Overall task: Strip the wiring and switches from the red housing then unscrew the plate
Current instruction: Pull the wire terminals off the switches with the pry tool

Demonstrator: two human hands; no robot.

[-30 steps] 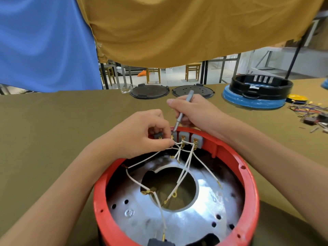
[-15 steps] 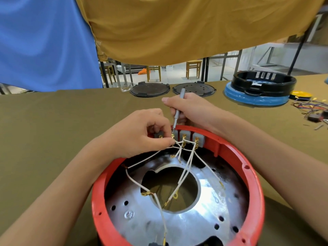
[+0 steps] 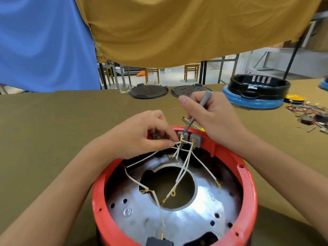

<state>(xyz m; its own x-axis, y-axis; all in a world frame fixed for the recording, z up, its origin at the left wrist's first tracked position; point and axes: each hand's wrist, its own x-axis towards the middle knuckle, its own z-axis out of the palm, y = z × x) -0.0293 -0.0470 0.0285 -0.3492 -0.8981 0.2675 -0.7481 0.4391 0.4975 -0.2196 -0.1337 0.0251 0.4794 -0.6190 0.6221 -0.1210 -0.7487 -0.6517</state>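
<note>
Now the housing (image 3: 248,189) fills the lower centre of the frame, open side up, with the plate (image 3: 209,206) shining inside it and the switches (image 3: 188,137) lined along its far rim. White wires (image 3: 184,166) fan down from those switches across the plate's round hole.

My left hand (image 3: 142,137) pinches a bundle of wires right at the switches, thumb and forefinger closed on them. My right hand (image 3: 211,118) grips a thin grey tool (image 3: 197,110) like a pen, fingers curled round the shaft. Over the last second the tool's tip has shifted from the left switch to the middle one, where it now presses on top. I read that as moving on to the next terminal, so the stripping is underway, not finished: wires are still attached and the plate is still screwed in.

Beyond, at upper centre, two dark discs (image 3: 149,89) lie on the table (image 3: 53,121); a black ring (image 3: 259,86) sits upper right, with loose parts (image 3: 310,116) at the right edge.
</note>
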